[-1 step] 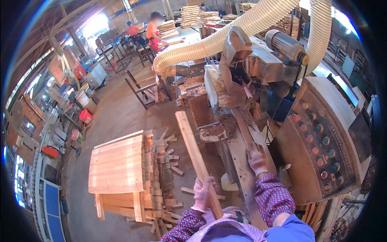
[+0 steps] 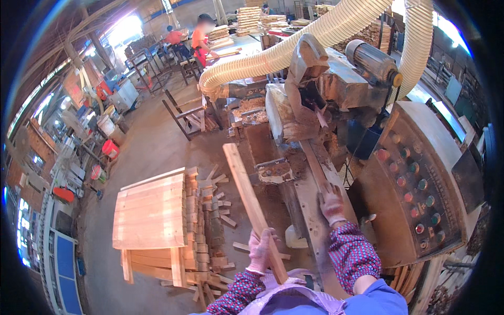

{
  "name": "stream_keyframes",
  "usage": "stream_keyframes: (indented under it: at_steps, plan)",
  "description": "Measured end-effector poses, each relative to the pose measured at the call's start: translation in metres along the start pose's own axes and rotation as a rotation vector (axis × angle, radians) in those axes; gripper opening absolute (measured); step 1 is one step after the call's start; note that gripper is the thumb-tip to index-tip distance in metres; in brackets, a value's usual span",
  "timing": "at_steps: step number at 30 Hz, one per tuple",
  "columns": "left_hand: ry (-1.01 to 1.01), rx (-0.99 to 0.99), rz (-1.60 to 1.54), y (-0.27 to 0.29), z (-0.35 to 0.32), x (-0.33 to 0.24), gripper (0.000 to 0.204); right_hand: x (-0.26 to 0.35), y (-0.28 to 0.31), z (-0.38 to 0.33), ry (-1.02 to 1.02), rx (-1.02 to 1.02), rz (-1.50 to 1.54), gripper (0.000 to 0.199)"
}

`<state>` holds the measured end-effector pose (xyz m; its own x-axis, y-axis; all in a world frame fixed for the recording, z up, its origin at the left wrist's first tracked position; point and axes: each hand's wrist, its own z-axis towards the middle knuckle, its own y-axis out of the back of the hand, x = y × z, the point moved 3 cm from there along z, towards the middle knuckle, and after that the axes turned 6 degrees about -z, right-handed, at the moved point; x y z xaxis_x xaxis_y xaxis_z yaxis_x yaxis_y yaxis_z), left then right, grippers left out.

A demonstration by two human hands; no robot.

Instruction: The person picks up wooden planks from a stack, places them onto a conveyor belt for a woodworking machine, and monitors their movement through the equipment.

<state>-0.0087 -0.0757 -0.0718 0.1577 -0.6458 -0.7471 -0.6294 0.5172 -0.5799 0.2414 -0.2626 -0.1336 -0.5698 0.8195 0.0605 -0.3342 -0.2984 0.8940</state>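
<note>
My left hand (image 2: pixel 262 250), in a pale pinkish glove, is closed around a long wooden strip (image 2: pixel 244 188). That strip slants up and away from my apron, clear of the machine. On the right, my gloved right hand (image 2: pixel 332 206) grips the near end of a second, darker wooden strip (image 2: pixel 313 163). This one lies along the metal bed (image 2: pixel 310 214) of a woodworking machine (image 2: pixel 307 86). Its far end runs under the sawdust-covered housing, where I cannot see it. Patterned sleeve covers are on both my forearms.
Left of the machine stands a stack of wooden boards (image 2: pixel 150 212), with loose offcuts (image 2: pixel 227 221) beside it. A control panel (image 2: pixel 417 189) with coloured buttons is at right. A ribbed hose (image 2: pixel 252 70) arches over the machine. Farther back, a person (image 2: pixel 201 42) stands at a table.
</note>
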Motion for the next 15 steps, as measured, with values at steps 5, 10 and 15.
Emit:
stream_keyframes:
  at_steps: [5,10,15]
  plan:
    - [-0.226,-0.045,0.092,0.01,0.004,0.005,0.027,0.13,0.082,-0.054,-0.044,0.412,1.121,0.059]
    - [-0.592,0.278,1.141,0.04,-0.017,-0.017,0.077,0.145,0.134,-0.151,-0.172,0.562,1.034,0.079]
    - [-0.966,-1.091,1.039,0.24,0.008,-0.154,0.067,0.058,0.154,-0.265,-0.3,0.461,0.377,0.07]
